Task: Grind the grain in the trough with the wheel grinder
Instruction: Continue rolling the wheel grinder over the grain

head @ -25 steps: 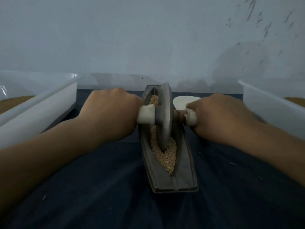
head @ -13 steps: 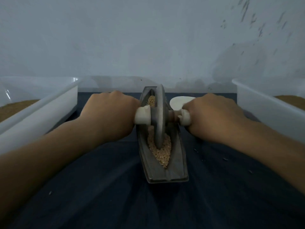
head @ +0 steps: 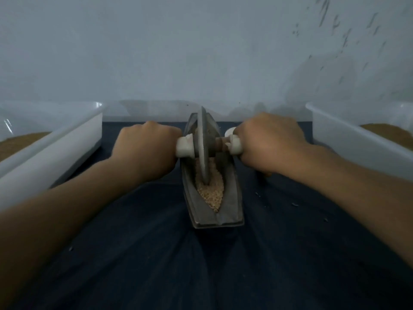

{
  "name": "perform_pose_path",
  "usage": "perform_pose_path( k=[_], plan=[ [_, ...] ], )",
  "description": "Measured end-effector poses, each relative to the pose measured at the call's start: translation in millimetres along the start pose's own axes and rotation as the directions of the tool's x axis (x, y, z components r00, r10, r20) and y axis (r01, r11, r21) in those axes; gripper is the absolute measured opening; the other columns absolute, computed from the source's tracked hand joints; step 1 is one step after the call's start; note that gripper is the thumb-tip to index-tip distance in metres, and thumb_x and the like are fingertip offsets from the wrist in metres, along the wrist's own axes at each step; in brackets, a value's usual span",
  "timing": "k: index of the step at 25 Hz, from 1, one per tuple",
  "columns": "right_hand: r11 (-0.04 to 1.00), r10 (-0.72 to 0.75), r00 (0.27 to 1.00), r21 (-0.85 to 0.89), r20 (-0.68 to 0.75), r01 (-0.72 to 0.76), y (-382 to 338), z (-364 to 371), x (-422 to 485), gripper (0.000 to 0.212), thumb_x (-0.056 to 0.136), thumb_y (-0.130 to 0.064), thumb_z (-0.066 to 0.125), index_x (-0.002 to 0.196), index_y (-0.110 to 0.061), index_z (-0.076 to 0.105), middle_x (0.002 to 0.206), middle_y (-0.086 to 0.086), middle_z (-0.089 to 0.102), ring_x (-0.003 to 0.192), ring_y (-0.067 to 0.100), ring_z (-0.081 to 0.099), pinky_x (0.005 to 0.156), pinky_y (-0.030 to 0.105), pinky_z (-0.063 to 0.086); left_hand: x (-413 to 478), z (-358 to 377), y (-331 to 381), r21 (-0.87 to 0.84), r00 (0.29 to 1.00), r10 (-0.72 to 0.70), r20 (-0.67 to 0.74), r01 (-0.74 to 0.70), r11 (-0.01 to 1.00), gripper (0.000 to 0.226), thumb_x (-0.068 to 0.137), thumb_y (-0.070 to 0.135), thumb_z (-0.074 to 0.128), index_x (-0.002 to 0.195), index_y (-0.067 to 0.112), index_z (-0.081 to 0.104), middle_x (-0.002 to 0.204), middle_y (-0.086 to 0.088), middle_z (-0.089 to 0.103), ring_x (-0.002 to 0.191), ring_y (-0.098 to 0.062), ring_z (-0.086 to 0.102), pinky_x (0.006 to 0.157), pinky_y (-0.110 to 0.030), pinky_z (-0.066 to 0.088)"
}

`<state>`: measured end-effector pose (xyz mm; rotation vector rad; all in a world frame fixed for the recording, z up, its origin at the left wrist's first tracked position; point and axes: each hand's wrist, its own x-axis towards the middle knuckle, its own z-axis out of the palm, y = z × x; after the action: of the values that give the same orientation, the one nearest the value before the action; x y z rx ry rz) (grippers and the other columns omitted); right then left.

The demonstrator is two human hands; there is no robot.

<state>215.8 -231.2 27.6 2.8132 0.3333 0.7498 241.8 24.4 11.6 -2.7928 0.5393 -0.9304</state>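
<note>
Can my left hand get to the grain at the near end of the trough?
Probably yes, once freed: the left hand grips its handle, but that grain lies uncovered in the trough, nearer than the wheel.

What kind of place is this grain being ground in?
Likely a simple hand-milling bench against a bare wall: a wheel grinder in a metal trough on dark cloth, with a left tub and a right tub holding brownish material.
</note>
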Motion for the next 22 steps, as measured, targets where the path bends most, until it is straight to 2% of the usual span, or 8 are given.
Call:
perform_pose_path(
  k=[3,6,10,11,13,16,19,22],
  plan=[
    [0.999,0.006,0.999,-0.046,-0.042,-0.007,-2.1,5.4,9.1,0.008,0.071,-0.034,0.069,0.069,-0.034,0.061,0.058,-0.008,0.047,0.048,0.012,0.042,0.046,0.019,0.024,-1.8,4.4,-1.6,0.041,1.000,0.000,0.001,0.000,0.999,0.012,0.076,0.036,0.061,0.075,0.038,0.049,0.061,0.012,0.041,0.048,-0.012,0.034,0.047,-0.020,0.017],
    [0.987,0.163,0.986,0.002,0.024,-0.164,-7.6,17.7,45.4,0.003,0.083,-0.031,0.068,0.084,-0.031,0.065,0.074,-0.002,0.052,0.062,0.021,0.048,0.056,0.028,0.035,36.8,16.8,3.9,0.024,0.992,-0.104,0.066,0.102,0.994,0.007,0.086,0.028,0.058,0.091,0.031,0.062,0.079,-0.001,0.057,0.068,-0.027,0.058,0.056,-0.031,0.037],
    [0.971,0.190,0.956,0.098,0.223,-0.216,-7.4,15.2,54.2,0.004,0.086,-0.023,0.065,0.090,-0.025,0.066,0.087,0.002,0.062,0.073,0.023,0.055,0.061,0.031,0.044,67.1,1.3,8.4,0.048,0.980,-0.068,0.185,0.060,0.997,0.019,0.087,0.027,0.058,0.105,0.029,0.066,0.100,-0.008,0.064,0.090,-0.034,0.064,0.068,-0.036,0.043],
    [0.978,0.164,0.963,0.089,0.216,-0.187,-6.4,11.4,42.1,0.003,0.085,-0.027,0.067,0.088,-0.027,0.066,0.083,0.000,0.060,0.070,0.021,0.054,0.057,0.029,0.042,55.9,-1.5,6.7,0.042,0.983,-0.038,0.178,0.031,0.999,0.017,0.087,0.028,0.058,0.102,0.031,0.066,0.095,-0.005,0.063,0.086,-0.032,0.064,0.065,-0.036,0.042],
    [0.995,0.093,0.993,0.026,0.070,-0.095,-4.5,7.1,13.9,0.006,0.078,-0.032,0.070,0.081,-0.032,0.066,0.069,-0.005,0.053,0.057,0.015,0.047,0.048,0.024,0.032,24.0,-4.4,1.2,0.008,0.992,0.007,0.124,-0.008,1.000,0.005,0.084,0.033,0.060,0.089,0.036,0.060,0.077,0.005,0.055,0.065,-0.021,0.054,0.055,-0.030,0.036],
    [0.998,0.038,0.999,-0.044,-0.034,-0.039,-2.5,3.8,2.2,0.007,0.066,-0.036,0.068,0.071,-0.035,0.063,0.058,-0.009,0.047,0.046,0.010,0.039,0.044,0.018,0.023,-0.3,-4.1,-6.0,-0.053,0.997,0.040,0.064,-0.036,0.998,0.009,0.072,0.043,0.058,0.076,0.040,0.051,0.063,0.014,0.041,0.049,-0.009,0.035,0.046,-0.021,0.021],
    [0.990,0.141,0.987,-0.009,0.076,-0.141,-6.0,13.1,38.4,0.006,0.078,-0.034,0.068,0.084,-0.032,0.069,0.070,-0.004,0.052,0.055,0.015,0.044,0.049,0.022,0.029,32.5,14.1,-4.7,-0.034,0.990,-0.034,0.135,0.039,0.999,0.011,0.081,0.036,0.059,0.092,0.037,0.062,0.076,0.008,0.052,0.064,-0.020,0.053,0.055,-0.030,0.037],
    [0.970,0.223,0.962,0.061,0.156,-0.234,-7.3,21.5,70.0,0.011,0.086,-0.024,0.064,0.095,-0.025,0.069,0.088,0.002,0.059,0.072,0.024,0.054,0.063,0.030,0.044,77.6,15.6,-0.1,0.051,0.983,-0.071,0.168,0.063,0.997,0.020,0.085,0.031,0.060,0.104,0.035,0.065,0.095,-0.003,0.062,0.083,-0.029,0.062,0.067,-0.035,0.041]
  ],
)
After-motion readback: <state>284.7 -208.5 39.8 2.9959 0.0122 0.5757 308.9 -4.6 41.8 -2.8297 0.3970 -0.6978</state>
